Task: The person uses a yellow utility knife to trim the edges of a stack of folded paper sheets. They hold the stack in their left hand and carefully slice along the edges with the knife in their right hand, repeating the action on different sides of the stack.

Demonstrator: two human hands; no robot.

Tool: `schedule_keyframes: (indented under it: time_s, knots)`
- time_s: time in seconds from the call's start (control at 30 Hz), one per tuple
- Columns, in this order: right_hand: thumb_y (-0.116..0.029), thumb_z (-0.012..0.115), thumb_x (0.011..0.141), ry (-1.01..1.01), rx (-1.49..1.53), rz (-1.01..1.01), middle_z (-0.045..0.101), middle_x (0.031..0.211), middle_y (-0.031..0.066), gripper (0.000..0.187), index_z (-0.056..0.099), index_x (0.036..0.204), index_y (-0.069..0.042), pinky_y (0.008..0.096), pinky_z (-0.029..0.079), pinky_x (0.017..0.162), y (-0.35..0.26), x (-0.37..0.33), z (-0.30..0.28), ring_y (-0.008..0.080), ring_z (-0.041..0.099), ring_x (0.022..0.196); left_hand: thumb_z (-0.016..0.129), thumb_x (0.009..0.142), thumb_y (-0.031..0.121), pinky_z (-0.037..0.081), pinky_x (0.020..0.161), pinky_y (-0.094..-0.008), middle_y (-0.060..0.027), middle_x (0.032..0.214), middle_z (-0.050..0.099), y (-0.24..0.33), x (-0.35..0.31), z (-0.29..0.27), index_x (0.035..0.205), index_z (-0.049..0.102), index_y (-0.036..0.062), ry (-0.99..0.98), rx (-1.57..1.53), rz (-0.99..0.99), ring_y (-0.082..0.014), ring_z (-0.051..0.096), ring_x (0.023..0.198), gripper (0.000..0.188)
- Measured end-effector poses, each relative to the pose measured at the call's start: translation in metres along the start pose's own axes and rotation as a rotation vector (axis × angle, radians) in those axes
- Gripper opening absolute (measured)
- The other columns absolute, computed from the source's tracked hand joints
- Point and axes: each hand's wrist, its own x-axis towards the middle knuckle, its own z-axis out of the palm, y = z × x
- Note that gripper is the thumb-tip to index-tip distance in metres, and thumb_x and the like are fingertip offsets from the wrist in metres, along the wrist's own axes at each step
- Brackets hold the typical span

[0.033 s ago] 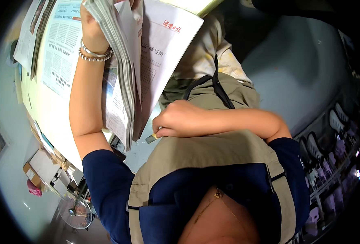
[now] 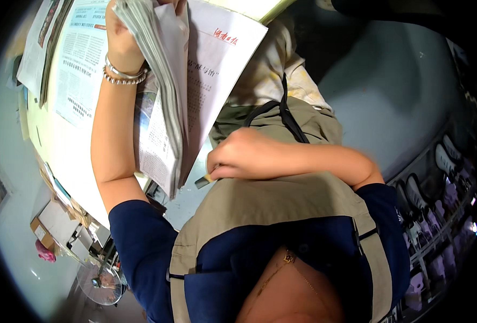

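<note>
Left grip [image 2: 123, 43] around newspaper bundle [image 2: 165, 89]

Your camera is the left of two fisheyes side by side on your head, and it looks down over your chest. Your khaki apron [image 2: 260, 196] is close, filling much of the lower middle. Your right hand [image 2: 241, 153] falls near the centre, your left hand [image 2: 124, 43] at the top edge. The worktop [image 2: 66, 156] curves along the left; the shoes [image 2: 415, 192] sit farther off, near the right rim.
</note>
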Motion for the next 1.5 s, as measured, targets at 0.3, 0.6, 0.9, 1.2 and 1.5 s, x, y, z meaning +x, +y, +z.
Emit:
schedule_keyframes:
  time_s: [0.3, 0.6, 0.9, 1.2, 1.5]
  knots:
    - [0.003, 0.076, 0.079, 1.082, -0.497, 0.1, 0.068, 0.072, 0.006, 0.011, 0.074, 0.089, -0.001, 0.0249, 0.043, 0.051, -0.035, -0.058, -0.09, 0.0097, 0.057, 0.056, 0.065, 0.078, 0.044, 0.043, 0.075, -0.0351, -0.0156, 0.094, 0.052, 0.022, -0.002, 0.021, 0.063, 0.052, 0.0032, -0.262, 0.53, -0.041, -0.0248, 0.052, 0.086, 0.046]
    - [0.002, 0.079, 0.074, 0.915, -0.705, -0.014, 0.066, 0.072, 0.009, 0.018, 0.069, 0.09, 0.0, 0.0291, 0.044, 0.051, -0.032, -0.047, -0.093, 0.0204, 0.058, 0.055, 0.065, 0.073, 0.067, 0.041, 0.102, -0.0538, -0.028, 0.116, 0.062, 0.016, 0.002, 0.029, 0.062, 0.051, 0.0035, -0.29, 0.453, -0.083, -0.0409, 0.059, 0.115, 0.066]
    - [0.003, 0.08, 0.072, 0.959, -0.717, 0.014, 0.067, 0.072, 0.0084, 0.021, 0.071, 0.091, 0.0, 0.0277, 0.043, 0.05, -0.035, -0.055, -0.096, 0.0185, 0.057, 0.054, 0.06, 0.067, 0.038, 0.053, 0.08, -0.0371, -0.0148, 0.09, 0.061, 0.024, 0.006, 0.033, 0.072, 0.058, 0.0019, -0.356, 0.591, 0.011, -0.0267, 0.066, 0.084, 0.036]
    - [0.003, 0.079, 0.073, 0.953, -0.677, 0.046, 0.067, 0.073, 0.008, 0.019, 0.07, 0.09, 0.0, 0.027, 0.044, 0.051, -0.029, -0.055, -0.099, 0.0179, 0.058, 0.055, 0.071, 0.055, 0.029, 0.045, 0.063, -0.0296, -0.01, 0.083, 0.057, 0.032, 0.007, 0.037, 0.074, 0.064, 0.0022, -0.351, 0.657, -0.002, -0.0222, 0.057, 0.072, 0.034]
    - [0.001, 0.08, 0.073, 0.942, -0.679, 0.006, 0.066, 0.07, 0.0081, 0.017, 0.071, 0.088, 0.0, 0.0273, 0.042, 0.049, -0.024, -0.051, -0.098, 0.0176, 0.057, 0.053, 0.067, 0.063, 0.063, 0.051, 0.088, -0.0457, -0.0269, 0.109, 0.068, 0.031, 0.008, 0.035, 0.063, 0.055, 0.0015, -0.433, 0.779, 0.049, -0.0378, 0.065, 0.097, 0.063]
